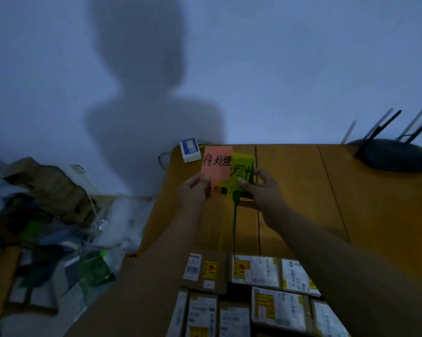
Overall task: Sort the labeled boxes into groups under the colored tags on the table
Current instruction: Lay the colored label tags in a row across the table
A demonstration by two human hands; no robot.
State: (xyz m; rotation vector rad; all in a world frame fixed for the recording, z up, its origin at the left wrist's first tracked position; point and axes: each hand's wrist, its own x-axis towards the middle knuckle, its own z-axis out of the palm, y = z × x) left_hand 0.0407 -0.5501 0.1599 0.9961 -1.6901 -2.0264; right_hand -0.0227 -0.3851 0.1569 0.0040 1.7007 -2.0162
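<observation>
My left hand (pixel 193 193) pinches a pink tag (pixel 216 164) with black handwriting, held up above the wooden table (pixel 302 190). Beside it my right hand (pixel 261 190) pinches a yellow-green tag (pixel 241 173), also handwritten, partly tucked behind the pink one. Both tags are raised near the table's far left part. At the near edge lie several brown cardboard boxes (pixel 253 293) with white and yellow labels, packed side by side under my forearms.
A small white and blue box (pixel 190 150) sits at the table's far left corner. A black router (pixel 395 154) with antennas stands at the far right. Left of the table, the floor holds a heap of cardboard, bags and packaging (pixel 47 215). The wall is close behind.
</observation>
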